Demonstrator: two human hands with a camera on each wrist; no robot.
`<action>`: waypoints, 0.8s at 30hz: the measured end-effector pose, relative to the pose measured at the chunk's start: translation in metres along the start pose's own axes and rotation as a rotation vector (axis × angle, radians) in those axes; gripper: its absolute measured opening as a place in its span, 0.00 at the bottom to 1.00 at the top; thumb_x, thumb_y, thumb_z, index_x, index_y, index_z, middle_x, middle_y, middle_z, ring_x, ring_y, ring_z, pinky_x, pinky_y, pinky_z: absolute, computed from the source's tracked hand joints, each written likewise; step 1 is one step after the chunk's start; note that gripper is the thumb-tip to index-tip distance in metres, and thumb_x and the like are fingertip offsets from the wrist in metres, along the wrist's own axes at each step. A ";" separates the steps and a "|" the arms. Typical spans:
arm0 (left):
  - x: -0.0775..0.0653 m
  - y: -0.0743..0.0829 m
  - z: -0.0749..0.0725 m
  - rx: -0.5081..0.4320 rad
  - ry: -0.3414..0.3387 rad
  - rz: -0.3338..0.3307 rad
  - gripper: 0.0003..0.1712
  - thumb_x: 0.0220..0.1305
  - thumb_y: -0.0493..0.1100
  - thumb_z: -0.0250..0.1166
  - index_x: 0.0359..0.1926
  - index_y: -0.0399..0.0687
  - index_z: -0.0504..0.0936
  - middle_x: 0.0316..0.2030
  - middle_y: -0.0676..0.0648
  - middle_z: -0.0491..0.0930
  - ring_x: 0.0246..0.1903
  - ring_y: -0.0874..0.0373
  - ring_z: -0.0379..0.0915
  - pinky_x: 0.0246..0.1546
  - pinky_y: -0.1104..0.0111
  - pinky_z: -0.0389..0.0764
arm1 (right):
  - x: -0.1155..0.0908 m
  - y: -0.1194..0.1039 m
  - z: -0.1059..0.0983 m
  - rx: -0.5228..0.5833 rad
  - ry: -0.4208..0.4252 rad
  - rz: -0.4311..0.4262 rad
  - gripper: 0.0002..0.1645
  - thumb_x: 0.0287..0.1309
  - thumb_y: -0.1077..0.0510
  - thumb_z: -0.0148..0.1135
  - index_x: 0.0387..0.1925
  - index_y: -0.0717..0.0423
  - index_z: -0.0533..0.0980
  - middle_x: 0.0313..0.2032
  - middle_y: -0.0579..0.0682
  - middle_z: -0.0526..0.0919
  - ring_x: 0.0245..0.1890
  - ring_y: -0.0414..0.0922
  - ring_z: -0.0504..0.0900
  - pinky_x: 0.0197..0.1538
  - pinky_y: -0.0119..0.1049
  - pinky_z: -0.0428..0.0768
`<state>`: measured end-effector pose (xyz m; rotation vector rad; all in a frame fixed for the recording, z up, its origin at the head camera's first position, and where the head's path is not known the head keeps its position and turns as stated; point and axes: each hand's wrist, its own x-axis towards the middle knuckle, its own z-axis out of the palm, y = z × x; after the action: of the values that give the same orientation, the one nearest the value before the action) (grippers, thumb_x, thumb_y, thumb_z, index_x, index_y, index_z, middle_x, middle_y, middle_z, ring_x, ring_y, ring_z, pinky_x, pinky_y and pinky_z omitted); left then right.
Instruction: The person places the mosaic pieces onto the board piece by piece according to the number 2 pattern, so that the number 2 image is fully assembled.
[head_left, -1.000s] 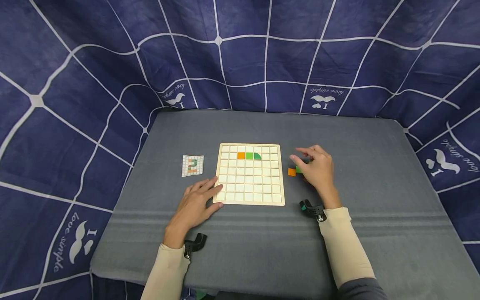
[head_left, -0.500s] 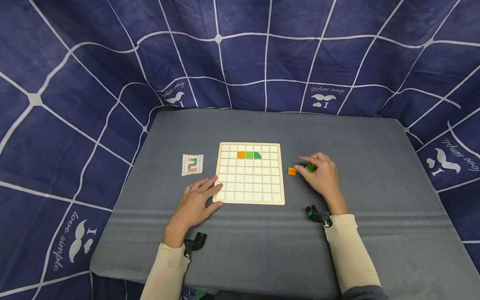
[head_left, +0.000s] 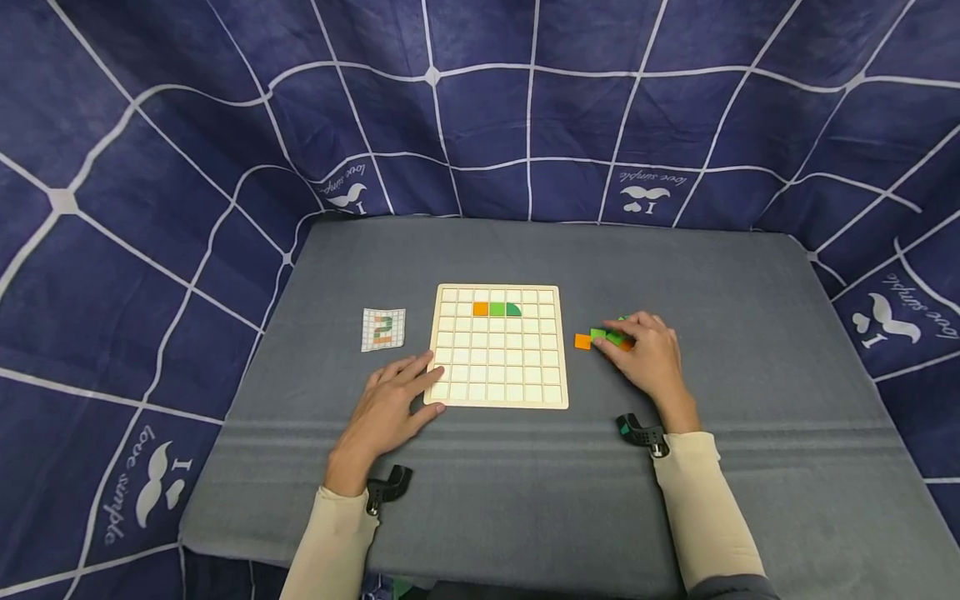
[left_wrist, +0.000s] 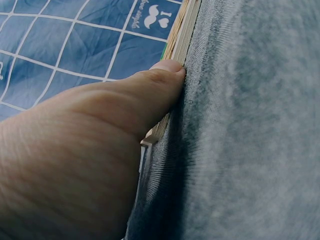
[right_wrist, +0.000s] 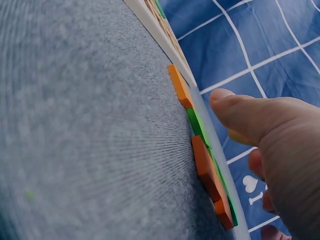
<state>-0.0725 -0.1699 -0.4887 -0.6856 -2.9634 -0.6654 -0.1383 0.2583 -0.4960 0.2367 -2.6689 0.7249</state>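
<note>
A pale wooden grid board (head_left: 498,358) lies on the grey table, with an orange square tile (head_left: 481,309), a green square tile (head_left: 497,309) and a dark green rounded tile (head_left: 513,310) in one row near its far edge. My left hand (head_left: 386,412) rests spread at the board's near left corner; its thumb (left_wrist: 162,80) touches the edge. Right of the board, my right hand (head_left: 648,358) hovers over loose tiles, thumb and forefinger apart. An orange tile (head_left: 582,342) and a green tile (head_left: 597,333) show beside its fingertips. Its fingers partly hide other tiles.
A small paper card (head_left: 383,330) with a coloured grid pattern lies left of the board. In the right wrist view, more orange tiles (right_wrist: 205,167) lie close together on the table. A dark blue curtain (head_left: 480,117) with white lines surrounds the table.
My right hand has moved right and slightly nearer over the loose tiles, and more of them show around its fingers. My left hand stays on the board.
</note>
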 end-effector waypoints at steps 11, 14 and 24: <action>-0.001 0.000 0.001 0.018 0.005 0.003 0.35 0.64 0.60 0.68 0.71 0.60 0.73 0.75 0.50 0.63 0.73 0.45 0.60 0.68 0.40 0.60 | -0.002 0.004 0.004 -0.042 -0.028 0.002 0.22 0.50 0.45 0.78 0.46 0.49 0.88 0.37 0.52 0.82 0.35 0.50 0.73 0.37 0.44 0.61; -0.002 0.000 0.001 0.018 0.006 -0.005 0.35 0.64 0.60 0.68 0.71 0.60 0.73 0.75 0.50 0.63 0.73 0.45 0.60 0.68 0.40 0.59 | -0.001 0.003 0.005 -0.051 -0.039 -0.009 0.21 0.51 0.46 0.78 0.46 0.49 0.88 0.37 0.53 0.82 0.36 0.51 0.73 0.37 0.46 0.62; 0.001 0.000 0.000 0.031 -0.014 -0.017 0.35 0.66 0.62 0.65 0.71 0.62 0.72 0.76 0.52 0.61 0.74 0.46 0.58 0.68 0.41 0.59 | 0.002 0.003 0.002 -0.084 -0.060 -0.007 0.21 0.51 0.46 0.78 0.46 0.48 0.88 0.39 0.53 0.81 0.36 0.52 0.72 0.38 0.48 0.62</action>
<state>-0.0729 -0.1695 -0.4881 -0.6666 -2.9888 -0.6168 -0.1417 0.2596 -0.4982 0.2489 -2.7463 0.6108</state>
